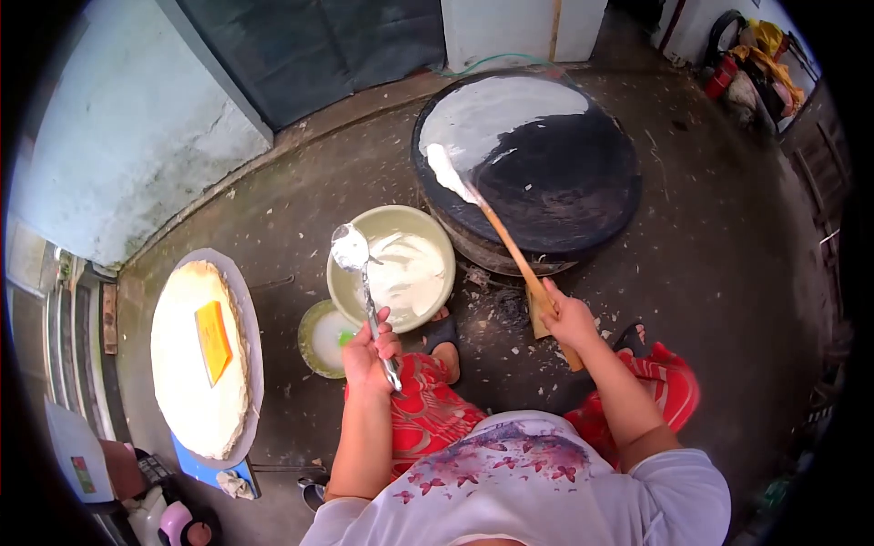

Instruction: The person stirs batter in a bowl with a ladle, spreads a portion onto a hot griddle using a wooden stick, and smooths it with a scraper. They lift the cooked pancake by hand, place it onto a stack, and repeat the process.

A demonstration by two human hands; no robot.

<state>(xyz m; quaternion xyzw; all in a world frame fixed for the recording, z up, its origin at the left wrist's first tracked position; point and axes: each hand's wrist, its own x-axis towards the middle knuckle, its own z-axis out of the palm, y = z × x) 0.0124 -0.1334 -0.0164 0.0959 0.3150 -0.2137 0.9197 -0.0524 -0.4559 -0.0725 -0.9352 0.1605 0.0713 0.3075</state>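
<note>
My left hand (371,350) is closed around the handle of a metal ladle (350,247), whose bowl is coated with white batter. Below the ladle sits a pale basin (435,235) of thick white batter. My right hand (569,317) grips a long wooden spatula (501,227). Its far blade is covered in batter and rests at the left edge of a large round black griddle (564,191). A white batter layer (496,105) covers the griddle's far and left part; the near and right part of its surface is bare and dark.
A smaller green bowl (314,350) with cloudy liquid stands beside the basin. At left, a stack of thin round flatbreads (196,346) carries an orange scraper-like piece (212,341). A wall and dark door (319,55) stand behind. Assorted items (760,68) are piled at back right.
</note>
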